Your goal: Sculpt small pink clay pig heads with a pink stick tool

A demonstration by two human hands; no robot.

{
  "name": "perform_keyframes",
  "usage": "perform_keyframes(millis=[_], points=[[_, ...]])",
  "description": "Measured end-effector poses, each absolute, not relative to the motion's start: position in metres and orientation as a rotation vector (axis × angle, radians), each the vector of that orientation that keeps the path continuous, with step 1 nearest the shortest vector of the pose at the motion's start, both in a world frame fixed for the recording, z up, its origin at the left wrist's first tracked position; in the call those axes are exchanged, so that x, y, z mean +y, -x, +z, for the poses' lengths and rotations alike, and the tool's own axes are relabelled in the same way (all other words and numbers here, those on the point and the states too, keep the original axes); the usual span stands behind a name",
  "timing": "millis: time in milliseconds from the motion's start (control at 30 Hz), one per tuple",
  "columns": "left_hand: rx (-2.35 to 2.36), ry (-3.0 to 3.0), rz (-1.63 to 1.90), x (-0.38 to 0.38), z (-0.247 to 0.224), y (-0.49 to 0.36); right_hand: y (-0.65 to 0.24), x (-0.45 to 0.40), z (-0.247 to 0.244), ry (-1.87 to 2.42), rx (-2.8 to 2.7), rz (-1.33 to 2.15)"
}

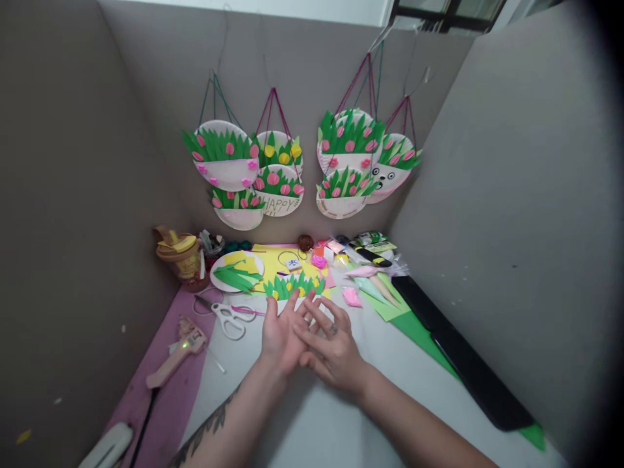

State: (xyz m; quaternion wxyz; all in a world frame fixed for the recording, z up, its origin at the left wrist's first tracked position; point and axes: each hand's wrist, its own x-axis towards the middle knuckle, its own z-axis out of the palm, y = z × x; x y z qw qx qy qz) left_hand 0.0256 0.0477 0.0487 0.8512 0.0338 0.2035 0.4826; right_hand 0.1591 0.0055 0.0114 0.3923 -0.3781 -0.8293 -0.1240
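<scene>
My left hand (281,337) is turned palm up over the white table, its fingers stretched out. My right hand (338,351), with a ring on one finger, lies across it, fingertips touching the left palm and fingers. No object shows in either hand. Just beyond the fingertips lies a paper-plate basket (294,286) with green paper grass and yellow flowers, its lower part hidden by my hands. White-handled scissors (229,318) rest to the left, beside a pink strip. A pink glue gun (176,359) with a lit green light lies farther left.
Several finished plate baskets (224,153) hang by yarn on the back wall. A plate with green strips (237,272), yellow paper (266,255), a brown pot (181,257) and pink clay packet (351,298) sit at the back. Long black object (468,364) lies along the right wall.
</scene>
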Motion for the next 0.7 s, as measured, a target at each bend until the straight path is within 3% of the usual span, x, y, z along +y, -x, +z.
perform_keyframes(millis=[700], points=[[0.357, -0.067, 1.021, 0.046, 0.060, -0.017, -0.151, -0.001, 0.019, 0.954, -2.105, -0.158]])
